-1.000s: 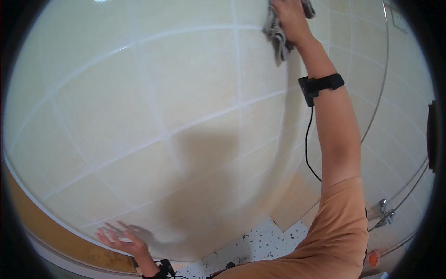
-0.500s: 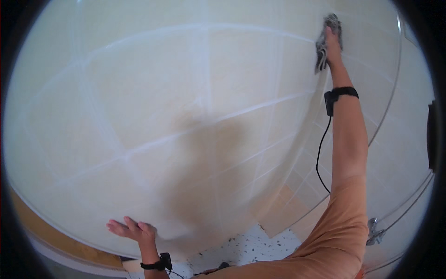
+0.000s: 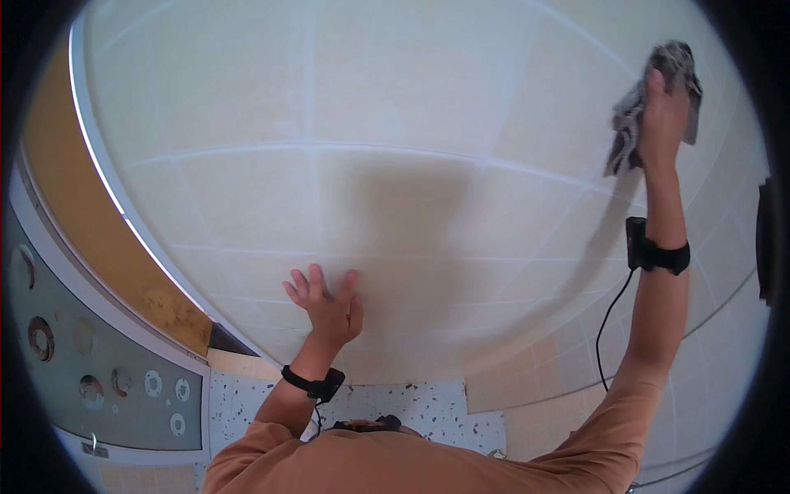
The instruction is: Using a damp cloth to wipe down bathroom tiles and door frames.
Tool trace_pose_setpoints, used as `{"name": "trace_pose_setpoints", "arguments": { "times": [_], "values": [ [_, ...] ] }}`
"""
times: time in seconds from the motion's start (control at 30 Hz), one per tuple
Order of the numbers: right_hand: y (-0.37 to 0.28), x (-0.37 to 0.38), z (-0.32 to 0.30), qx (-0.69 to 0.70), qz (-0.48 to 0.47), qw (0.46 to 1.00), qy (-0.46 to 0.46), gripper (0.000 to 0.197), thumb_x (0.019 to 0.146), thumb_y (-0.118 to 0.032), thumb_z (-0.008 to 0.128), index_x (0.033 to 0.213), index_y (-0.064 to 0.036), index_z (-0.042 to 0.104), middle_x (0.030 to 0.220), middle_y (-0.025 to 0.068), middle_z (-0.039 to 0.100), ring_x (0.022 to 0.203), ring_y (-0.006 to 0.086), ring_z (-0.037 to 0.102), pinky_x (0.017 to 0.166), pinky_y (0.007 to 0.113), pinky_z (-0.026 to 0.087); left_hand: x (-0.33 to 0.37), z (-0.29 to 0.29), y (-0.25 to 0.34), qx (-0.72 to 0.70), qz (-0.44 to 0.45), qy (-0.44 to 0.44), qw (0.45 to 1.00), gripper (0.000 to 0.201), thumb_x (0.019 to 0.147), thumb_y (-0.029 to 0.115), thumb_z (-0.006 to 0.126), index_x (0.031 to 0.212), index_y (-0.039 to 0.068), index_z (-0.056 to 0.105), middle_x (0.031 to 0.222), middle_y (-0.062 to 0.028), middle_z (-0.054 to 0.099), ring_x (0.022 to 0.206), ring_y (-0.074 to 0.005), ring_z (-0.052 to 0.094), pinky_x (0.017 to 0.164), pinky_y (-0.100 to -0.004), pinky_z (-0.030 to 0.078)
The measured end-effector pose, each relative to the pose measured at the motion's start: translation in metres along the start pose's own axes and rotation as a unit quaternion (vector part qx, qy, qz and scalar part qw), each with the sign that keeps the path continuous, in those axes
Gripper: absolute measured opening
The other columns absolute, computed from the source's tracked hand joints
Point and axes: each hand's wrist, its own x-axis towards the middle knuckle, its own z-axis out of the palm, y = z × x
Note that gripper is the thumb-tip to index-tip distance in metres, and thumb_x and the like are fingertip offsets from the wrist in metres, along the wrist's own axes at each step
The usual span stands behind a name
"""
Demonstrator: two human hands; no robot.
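Observation:
My right hand is stretched up high at the right, closed on a crumpled grey cloth pressed to the cream tiled wall. Folds of the cloth stick out on both sides of the hand. Lower and left of centre, my left hand has its fingers spread against or very near the same wall; whether the palm touches it I cannot tell. It holds nothing. Each wrist wears a black strap with a small box and a cable.
At the left stand an ochre door panel and a frosted glass door with ring patterns in a pale frame. Below lies a speckled white floor. A dark object is at the far right edge, near the wall's corner.
The view has swung left, bringing in the glass door. My right hand with the cloth shows lower and farther right; my left hand shows higher and nearer the middle, its fingers spread.

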Motion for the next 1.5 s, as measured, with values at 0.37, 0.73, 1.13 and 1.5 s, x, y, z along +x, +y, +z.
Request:
{"name": "trace_pose_setpoints", "arguments": {
  "times": [0.37,0.73,1.13,1.5],
  "values": [
    [-0.330,-0.042,0.052,-0.037,-0.287,0.957,0.018,0.059,0.078,-0.032,0.054,0.125,0.0029,0.045,0.120,0.0283,0.046,0.114,0.0491,0.038,0.103,0.062,0.016,-0.016,-0.103,-0.125,-0.085,0.007,-0.017,0.996,0.050,0.084,0.011,0.049,0.133,0.011,0.039,0.142,-0.0216,0.028,0.132,-0.0449,0.021,0.104,-0.0577,0.017],
    [-0.502,-0.104,0.129,0.145,-0.335,0.930,-0.054,0.052,0.082,-0.037,0.055,0.119,-0.0015,0.052,0.121,0.0227,0.049,0.125,0.0462,0.032,0.103,0.054,0.028,-0.021,-0.108,-0.191,-0.041,-0.012,-0.116,0.992,0.046,0.087,0.019,0.046,0.134,0.014,0.043,0.145,-0.0188,0.024,0.135,-0.0407,0.016,0.108,-0.0539,0.013],
    [-0.432,-0.119,0.117,0.210,-0.357,0.907,-0.074,0.048,0.070,-0.033,0.064,0.114,-0.0142,0.057,0.118,0.0115,0.050,0.124,0.0361,0.037,0.074,0.041,0.051,-0.022,-0.113,-0.179,-0.029,-0.012,-0.092,0.995,0.047,0.089,0.017,0.045,0.136,0.011,0.040,0.144,-0.0227,0.021,0.134,-0.0454,0.015,0.106,-0.0579,0.017],
    [-0.228,-0.085,0.053,0.128,-0.288,0.948,-0.044,0.059,0.069,-0.037,0.064,0.124,-0.0179,0.054,0.117,0.0122,0.054,0.119,0.0359,0.042,0.096,0.052,0.037,-0.019,-0.056,-0.078,-0.042,0.022,-0.069,0.997,0.052,0.090,0.015,0.044,0.140,0.014,0.032,0.147,-0.0239,0.008,0.133,-0.0501,0.004,0.103,-0.0638,0.009]
  ]
}}
